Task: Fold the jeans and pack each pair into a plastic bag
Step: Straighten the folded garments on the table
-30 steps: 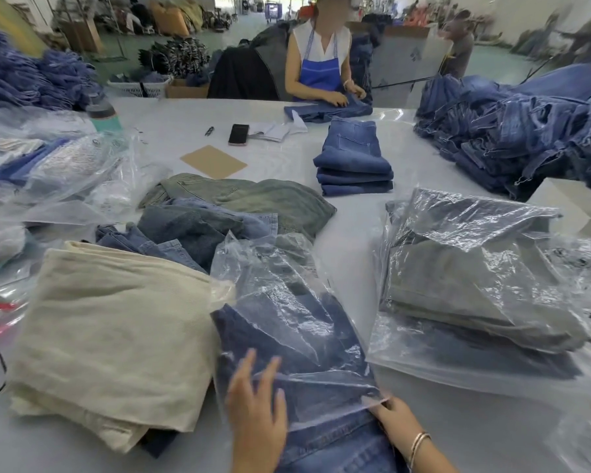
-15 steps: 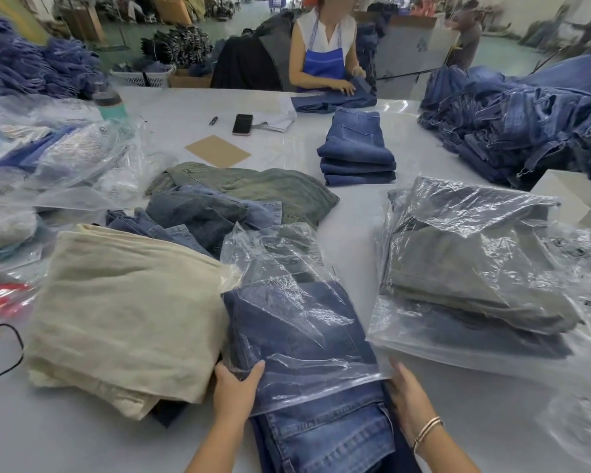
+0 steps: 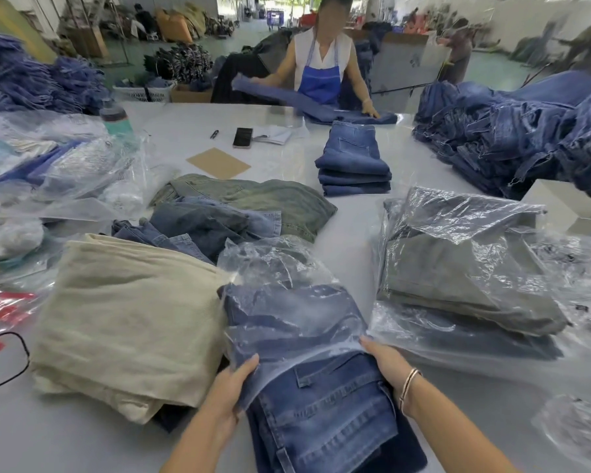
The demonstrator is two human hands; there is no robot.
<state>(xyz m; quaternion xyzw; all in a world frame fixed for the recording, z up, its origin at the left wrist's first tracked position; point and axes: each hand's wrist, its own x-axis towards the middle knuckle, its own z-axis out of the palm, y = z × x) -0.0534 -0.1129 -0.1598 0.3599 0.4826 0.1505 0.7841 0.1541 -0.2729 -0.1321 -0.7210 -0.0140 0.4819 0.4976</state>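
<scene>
- Folded blue jeans [image 3: 321, 414]: heavy denim, visible seams and belt loops, lying at the near table edge, far half inside a clear plastic bag [image 3: 287, 302], waistband end still outside.
- Bag film is thin, glossy and crinkled; its far, unfilled end stands puffed up.
- Left hand [image 3: 231, 390] pinches the bag's open edge on the left side, thumb on top of the film.
- Right hand [image 3: 384, 361] grips the bag mouth at the right corner, fingers curled over the rim; bracelets [image 3: 408, 387] on the wrist.
- Touching the bag's left side: a thick cream folded fabric [image 3: 130, 319], coarse weave, soft rounded edges.
- Just to the right: bagged grey-green jeans [image 3: 464, 268] stacked on another filled bag, film wrinkled.
- Behind: loose heap of blue and olive jeans [image 3: 232, 213], then a neat stack of folded blue jeans [image 3: 354, 165].
- Bare tabletop shows only in a narrow lane between the bag and the right stack, plus strips along the near edge.
- Table [image 3: 31, 431]: smooth, pale, slightly glossy.
- Far side: a person in a blue apron [image 3: 321, 83] handling denim; large denim pile [image 3: 526, 131] far right; workshop floor with more bundles beyond.
</scene>
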